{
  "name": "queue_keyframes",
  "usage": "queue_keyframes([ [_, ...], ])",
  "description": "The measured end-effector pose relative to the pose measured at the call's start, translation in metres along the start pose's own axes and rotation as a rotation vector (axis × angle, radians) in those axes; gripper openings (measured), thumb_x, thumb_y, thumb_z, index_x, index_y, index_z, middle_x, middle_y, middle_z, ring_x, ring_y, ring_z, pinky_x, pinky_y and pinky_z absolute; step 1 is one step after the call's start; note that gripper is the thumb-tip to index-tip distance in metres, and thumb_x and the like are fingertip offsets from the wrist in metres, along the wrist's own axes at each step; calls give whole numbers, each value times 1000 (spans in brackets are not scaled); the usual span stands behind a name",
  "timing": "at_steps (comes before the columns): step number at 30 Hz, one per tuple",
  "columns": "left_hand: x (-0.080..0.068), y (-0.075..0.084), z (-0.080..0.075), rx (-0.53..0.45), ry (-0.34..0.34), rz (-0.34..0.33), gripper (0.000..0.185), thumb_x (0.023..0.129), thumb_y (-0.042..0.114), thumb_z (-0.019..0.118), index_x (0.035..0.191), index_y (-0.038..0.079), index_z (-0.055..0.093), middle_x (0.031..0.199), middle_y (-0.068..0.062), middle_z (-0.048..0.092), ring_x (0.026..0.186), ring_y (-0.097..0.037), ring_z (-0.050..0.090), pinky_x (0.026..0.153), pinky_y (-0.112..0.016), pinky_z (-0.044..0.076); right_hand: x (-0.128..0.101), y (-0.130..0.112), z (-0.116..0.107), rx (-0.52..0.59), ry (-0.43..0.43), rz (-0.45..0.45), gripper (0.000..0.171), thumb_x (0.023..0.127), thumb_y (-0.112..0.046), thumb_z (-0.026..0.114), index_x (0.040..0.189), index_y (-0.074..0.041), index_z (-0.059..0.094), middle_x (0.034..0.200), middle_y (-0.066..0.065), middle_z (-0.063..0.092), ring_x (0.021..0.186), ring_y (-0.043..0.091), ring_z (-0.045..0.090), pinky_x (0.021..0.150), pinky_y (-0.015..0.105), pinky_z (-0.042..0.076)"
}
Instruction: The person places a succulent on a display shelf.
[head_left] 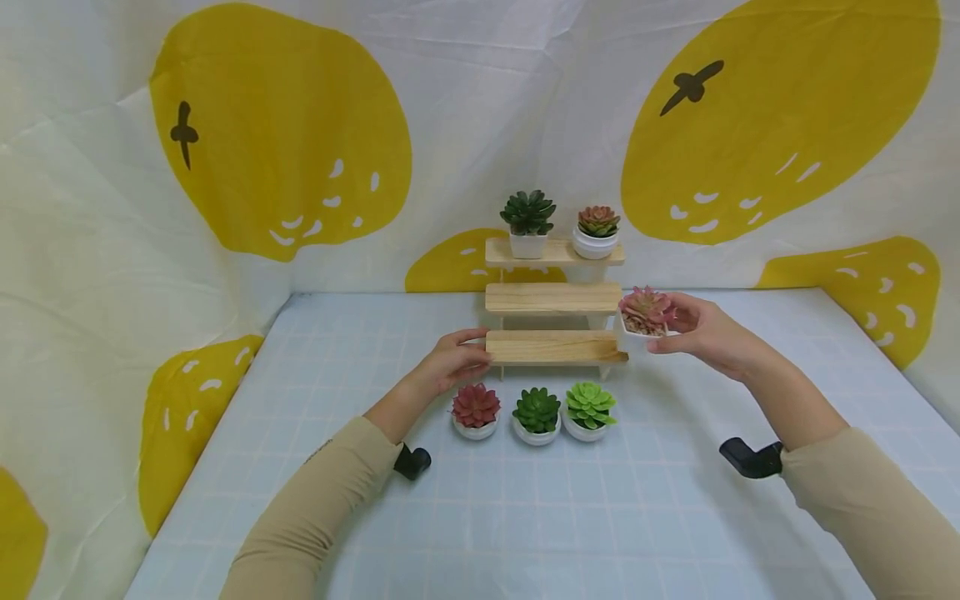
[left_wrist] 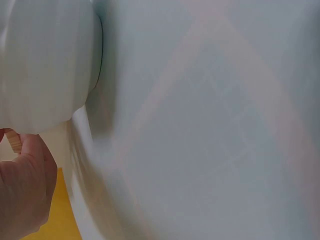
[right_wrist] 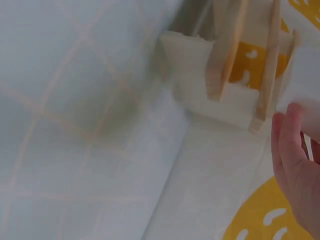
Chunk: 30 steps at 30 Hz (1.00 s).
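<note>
My right hand (head_left: 712,337) holds a pink potted succulent (head_left: 647,312) by its square white pot, at the right end of the three-tier wooden stand (head_left: 551,348). In the right wrist view its fingertips press on the white pot (right_wrist: 304,80), beside the stand's boards (right_wrist: 223,65). At the left end of the lowest board, my left hand (head_left: 452,362) grips the wood between thumb and fingers. A dark green succulent (head_left: 528,213) in a square pot and a red-green succulent (head_left: 597,229) in a round pot stand on the top board.
In front of the stand, a dark red succulent (head_left: 476,407), a green succulent (head_left: 537,412) and a bright green succulent (head_left: 590,407) sit in round white pots on the pale checked tablecloth (head_left: 525,517). A white cloth with yellow fruit shapes (head_left: 285,125) hangs behind.
</note>
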<state>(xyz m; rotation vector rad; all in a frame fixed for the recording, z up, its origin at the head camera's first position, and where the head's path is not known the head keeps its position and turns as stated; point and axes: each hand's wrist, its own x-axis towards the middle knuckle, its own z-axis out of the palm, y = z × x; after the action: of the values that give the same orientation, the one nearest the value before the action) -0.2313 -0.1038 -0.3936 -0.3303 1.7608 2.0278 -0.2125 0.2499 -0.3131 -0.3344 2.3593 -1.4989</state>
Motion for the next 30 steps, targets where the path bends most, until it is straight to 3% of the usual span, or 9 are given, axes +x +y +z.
queue_keyframes([
  [6, 0, 0, 0, -1, -6, 5, 56, 85, -8, 59, 137, 7, 45, 127, -19, 52, 86, -17, 58, 84, -31, 52, 12, -14, 6, 1, -3, 8, 64, 82, -11, 71, 134, 0, 35, 121, 7, 48, 105, 14, 48, 83, 18, 46],
  [14, 0, -1, 0, -13, -4, -2, 56, 85, -8, 59, 137, 7, 45, 129, -19, 51, 87, -17, 58, 83, -31, 52, 30, -24, 15, 42, -15, -19, 63, 83, -8, 69, 136, 0, 35, 116, 2, 53, 99, 10, 53, 83, 19, 47],
  [30, 0, -1, -1, -19, -7, 4, 56, 85, -8, 59, 138, 6, 44, 128, -19, 52, 85, -16, 59, 84, -32, 51, 58, -40, 30, 88, -45, 4, 66, 84, -8, 67, 139, -3, 32, 132, 15, 42, 109, 23, 44, 87, 24, 45],
])
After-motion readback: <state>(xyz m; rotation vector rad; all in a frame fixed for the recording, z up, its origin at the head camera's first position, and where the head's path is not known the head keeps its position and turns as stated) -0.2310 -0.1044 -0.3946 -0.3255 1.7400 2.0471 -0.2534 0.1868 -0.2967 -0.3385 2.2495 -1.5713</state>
